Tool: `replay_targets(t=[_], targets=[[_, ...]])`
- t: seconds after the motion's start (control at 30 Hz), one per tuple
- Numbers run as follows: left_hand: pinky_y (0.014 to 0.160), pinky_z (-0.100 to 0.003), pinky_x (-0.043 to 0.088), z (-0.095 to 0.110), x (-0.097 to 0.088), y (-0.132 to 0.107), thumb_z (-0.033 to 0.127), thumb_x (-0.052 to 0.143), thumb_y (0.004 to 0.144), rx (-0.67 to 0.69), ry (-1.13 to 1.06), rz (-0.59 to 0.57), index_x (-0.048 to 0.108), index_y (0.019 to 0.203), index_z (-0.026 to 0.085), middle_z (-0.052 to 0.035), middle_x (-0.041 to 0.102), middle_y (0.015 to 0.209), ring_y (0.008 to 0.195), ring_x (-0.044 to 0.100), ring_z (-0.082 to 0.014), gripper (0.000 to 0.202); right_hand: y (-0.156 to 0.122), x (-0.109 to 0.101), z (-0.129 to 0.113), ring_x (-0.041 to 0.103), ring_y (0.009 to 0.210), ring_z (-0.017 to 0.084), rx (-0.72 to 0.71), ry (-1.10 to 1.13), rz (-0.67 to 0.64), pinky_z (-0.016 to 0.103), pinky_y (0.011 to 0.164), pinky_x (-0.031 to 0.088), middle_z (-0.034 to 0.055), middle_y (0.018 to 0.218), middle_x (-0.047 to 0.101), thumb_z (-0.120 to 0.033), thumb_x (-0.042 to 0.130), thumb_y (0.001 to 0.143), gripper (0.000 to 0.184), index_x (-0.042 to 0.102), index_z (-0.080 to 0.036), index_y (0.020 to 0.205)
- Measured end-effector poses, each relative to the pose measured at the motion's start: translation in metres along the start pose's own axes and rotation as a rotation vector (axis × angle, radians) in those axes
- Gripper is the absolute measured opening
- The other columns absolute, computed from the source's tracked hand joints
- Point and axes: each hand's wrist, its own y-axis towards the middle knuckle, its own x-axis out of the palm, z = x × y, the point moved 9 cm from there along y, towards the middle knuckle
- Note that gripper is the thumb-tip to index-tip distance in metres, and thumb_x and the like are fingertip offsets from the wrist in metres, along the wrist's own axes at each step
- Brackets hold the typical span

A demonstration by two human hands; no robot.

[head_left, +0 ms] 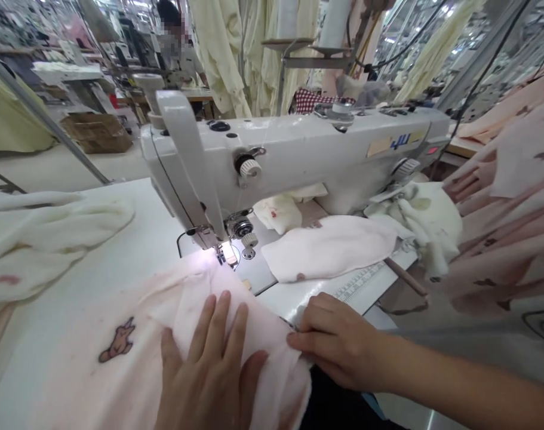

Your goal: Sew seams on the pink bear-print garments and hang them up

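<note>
Pale pink plush fabric [146, 322] with a small brown animal motif spreads over the white sewing table [150, 215]. Its far corner lies under the lit presser foot [220, 255] of a white sewing machine [289, 143]. My left hand [209, 358] rests flat on the fabric just in front of the foot, fingers spread. To the right, my right hand [334, 334] pinches the fabric's edge between thumb and curled fingers, near the table's front edge. The machine needle is too small to make out.
A pink cut piece [334, 248] lies right of the foot beside a ruler strip [361, 283]. Cream fabric [43, 245] is heaped at the left; more cream cloth [426, 227] bunches at the right. Pink garments [500, 239] hang beyond. A cardboard box [97, 132] stands on the floor.
</note>
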Motion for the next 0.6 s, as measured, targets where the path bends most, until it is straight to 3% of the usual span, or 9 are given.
replay_targets(t=[0.1,0.2,0.4,0.6], targets=[[0.085,-0.069,0.032,-0.006,0.000,0.002,0.042,0.039,0.087,0.038,0.017,0.010,0.043,0.130,0.016,-0.0192,0.040,0.139,0.123,0.042,-0.0386,0.050,0.004,0.002,-0.005,0.050,0.083,0.017,-0.078,-0.023,-0.076,0.032,0.071,0.040,0.0084,0.098,0.062,-0.014,0.046,0.089,0.019,0.057,-0.014,0.103],[0.085,-0.067,0.033,-0.025,0.002,0.010,0.044,0.039,0.088,0.051,-0.004,-0.022,0.043,0.130,0.019,-0.0162,0.040,0.140,0.123,0.043,-0.0374,0.049,0.014,0.011,-0.005,0.051,0.086,0.016,-0.163,-0.083,-0.137,0.033,0.073,0.039,0.0054,0.109,0.064,-0.017,0.048,0.091,0.019,0.058,-0.015,0.107],[0.095,-0.058,0.029,-0.082,0.009,0.039,0.047,0.039,0.089,0.054,-0.101,-0.112,0.044,0.130,0.026,-0.0105,0.043,0.139,0.123,0.043,-0.0329,0.047,0.056,0.027,0.003,0.049,0.078,0.014,-0.287,-0.159,-0.093,0.032,0.067,0.036,0.0005,0.110,0.065,-0.022,0.048,0.092,0.017,0.062,-0.014,0.097],[0.092,-0.050,0.031,-0.117,0.023,0.071,0.050,0.035,0.090,0.140,-0.124,-0.216,0.049,0.125,0.023,-0.0132,0.052,0.130,0.119,0.045,-0.0330,0.047,0.098,0.037,0.026,0.051,0.077,0.015,-0.182,-0.196,-0.070,0.029,0.065,0.034,0.0008,0.096,0.065,-0.022,0.053,0.087,0.011,0.063,-0.021,0.092]])
